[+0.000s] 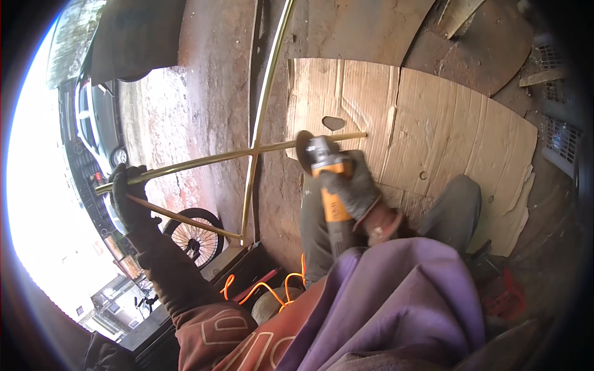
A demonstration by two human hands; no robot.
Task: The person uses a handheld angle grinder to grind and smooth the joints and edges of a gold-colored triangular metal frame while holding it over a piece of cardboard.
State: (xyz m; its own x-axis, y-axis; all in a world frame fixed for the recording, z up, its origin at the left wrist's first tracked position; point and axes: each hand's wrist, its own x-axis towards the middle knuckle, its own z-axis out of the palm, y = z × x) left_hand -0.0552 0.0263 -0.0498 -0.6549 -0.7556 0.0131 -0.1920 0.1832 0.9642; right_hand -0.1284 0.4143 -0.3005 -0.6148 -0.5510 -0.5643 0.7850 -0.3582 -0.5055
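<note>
A gold-coloured metal tube frame (207,160) is held out before me, its bars crossing near the middle and running into a triangle at the left. My gloved left hand (128,195) is closed round its left end. In my gloved right hand (354,185) is an angle grinder (335,207) with an orange and black body. The grinder's round disc (303,152) is at the right arm of the frame, close to the bar; whether they touch I cannot tell. The right hand and the grinder's head are slightly blurred.
Under the grinder lies a flattened cardboard sheet (461,142), with rusty metal sheets (476,55) beyond it. An orange cord (263,285) loops near my left side. A bicycle wheel (193,240) and a parked car (99,117) are at the left. Plastic crates (562,142) stand far right.
</note>
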